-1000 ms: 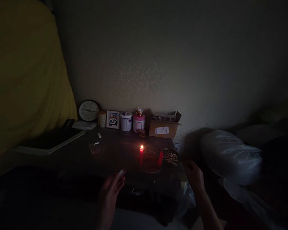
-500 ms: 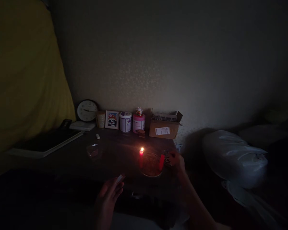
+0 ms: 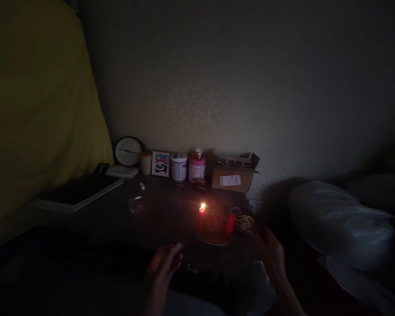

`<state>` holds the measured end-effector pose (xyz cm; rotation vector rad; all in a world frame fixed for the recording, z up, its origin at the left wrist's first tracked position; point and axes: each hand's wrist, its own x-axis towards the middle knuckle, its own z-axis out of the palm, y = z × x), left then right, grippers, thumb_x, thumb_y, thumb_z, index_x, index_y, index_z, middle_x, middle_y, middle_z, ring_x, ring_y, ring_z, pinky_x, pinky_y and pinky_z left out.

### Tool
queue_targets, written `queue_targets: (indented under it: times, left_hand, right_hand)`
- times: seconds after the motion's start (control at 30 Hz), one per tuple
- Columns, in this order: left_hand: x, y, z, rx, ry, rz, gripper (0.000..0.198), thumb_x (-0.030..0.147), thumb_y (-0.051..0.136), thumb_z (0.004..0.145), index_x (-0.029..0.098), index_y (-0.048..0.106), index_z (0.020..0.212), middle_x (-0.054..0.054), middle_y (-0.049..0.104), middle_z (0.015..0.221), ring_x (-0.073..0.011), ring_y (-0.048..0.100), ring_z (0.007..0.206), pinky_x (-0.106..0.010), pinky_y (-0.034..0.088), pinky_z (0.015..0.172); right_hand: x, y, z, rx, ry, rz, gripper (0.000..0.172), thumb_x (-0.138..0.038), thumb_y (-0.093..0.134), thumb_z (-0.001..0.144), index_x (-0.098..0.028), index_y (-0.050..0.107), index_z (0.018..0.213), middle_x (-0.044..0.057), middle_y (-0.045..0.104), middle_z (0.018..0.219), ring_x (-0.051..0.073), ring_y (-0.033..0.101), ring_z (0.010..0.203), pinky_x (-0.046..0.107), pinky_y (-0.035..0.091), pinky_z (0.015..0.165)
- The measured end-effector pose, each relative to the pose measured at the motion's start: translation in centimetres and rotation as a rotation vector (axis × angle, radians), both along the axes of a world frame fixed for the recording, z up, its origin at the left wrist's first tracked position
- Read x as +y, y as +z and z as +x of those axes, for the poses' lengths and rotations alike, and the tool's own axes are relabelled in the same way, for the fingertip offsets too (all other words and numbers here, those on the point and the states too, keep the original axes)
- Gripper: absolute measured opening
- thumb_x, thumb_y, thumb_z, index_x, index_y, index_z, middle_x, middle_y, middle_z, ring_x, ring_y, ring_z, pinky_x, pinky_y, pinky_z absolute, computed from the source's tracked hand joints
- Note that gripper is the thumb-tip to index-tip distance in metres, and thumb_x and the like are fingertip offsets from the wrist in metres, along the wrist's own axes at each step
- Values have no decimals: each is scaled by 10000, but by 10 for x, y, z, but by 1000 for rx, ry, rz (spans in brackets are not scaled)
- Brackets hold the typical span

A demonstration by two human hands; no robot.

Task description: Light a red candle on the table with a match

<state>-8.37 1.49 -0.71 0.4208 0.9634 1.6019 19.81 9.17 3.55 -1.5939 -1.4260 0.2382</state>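
My left hand (image 3: 166, 263) is closed round a small pale box (image 3: 177, 249) near the table's front edge. At the right, my right hand (image 3: 270, 250) has its fingers drawn together beside a round dish of matchsticks (image 3: 244, 222); its fingertips are dark, and whether they hold anything is hidden. A lit red candle (image 3: 202, 211) stands upright at the left rim of a round glass dish (image 3: 215, 228). On that dish's right side is a second red candle (image 3: 231, 224), without a flame.
Along the wall stand a clock (image 3: 128, 151), a panda picture (image 3: 161, 164), a white tub (image 3: 179, 166), a pink tub (image 3: 196, 170) and a cardboard box (image 3: 233, 177). A small clear packet (image 3: 137, 206) lies on the table (image 3: 171, 215). Plastic bags (image 3: 339, 224) fill the right.
My right hand has moved down and right, off the matchstick dish, which now shows more fully. The view has shifted, so the table things appear further right. My left hand still holds the box.
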Motion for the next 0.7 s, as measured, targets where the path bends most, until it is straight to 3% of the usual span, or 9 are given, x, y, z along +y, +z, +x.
queue_targets:
  times: [0.1, 0.23, 0.27, 0.43, 0.57, 0.7]
  left_hand:
    - [-2, 4, 13, 113, -33, 1, 314, 384, 739, 587, 161, 608, 765, -93, 729, 816, -186, 659, 699, -275, 484, 639]
    - [2, -7, 31, 298, -136, 67, 345, 366, 745, 580, 169, 614, 831, -69, 717, 792, -199, 645, 703, -271, 462, 595]
    - [3, -10, 34, 344, -121, 26, 347, 356, 780, 515, 168, 610, 754, -48, 701, 678, -191, 627, 627, -264, 443, 553]
    - [-10, -5, 43, 429, -281, 151, 324, 395, 711, 613, 189, 617, 845, -33, 683, 742, -186, 616, 713, -271, 441, 644]
    - [-22, 5, 42, 499, -310, 172, 302, 320, 673, 657, 193, 604, 922, -46, 670, 872, -197, 613, 829, -273, 442, 724]
    - [-19, -1, 41, 534, -320, 152, 335, 242, 642, 654, 187, 587, 979, -58, 663, 907, -204, 610, 849, -286, 447, 740]
  right_hand:
    - [-45, 6, -22, 59, 106, -20, 327, -490, 549, 728, -209, 665, 847, 47, 715, 794, 230, 663, 728, 267, 512, 593]
    - [-81, 1, -69, 161, 445, -28, 294, -466, 522, 786, -225, 657, 886, 42, 705, 842, 204, 660, 750, 239, 532, 631]
    - [-86, -3, -79, 200, 488, -6, 286, -458, 537, 781, -226, 655, 901, 45, 701, 887, 206, 660, 790, 238, 537, 667]
    - [-92, -29, -101, 265, 593, 3, 320, -432, 612, 738, -240, 649, 991, 60, 651, 1093, 241, 604, 1019, 274, 512, 848]
    - [-92, -38, -99, 324, 607, -19, 309, -484, 582, 744, -250, 669, 928, 54, 696, 965, 238, 649, 908, 270, 546, 774]
    - [-89, -47, -101, 367, 574, 9, 344, -539, 569, 722, -263, 675, 898, 51, 706, 918, 244, 663, 865, 266, 563, 718]
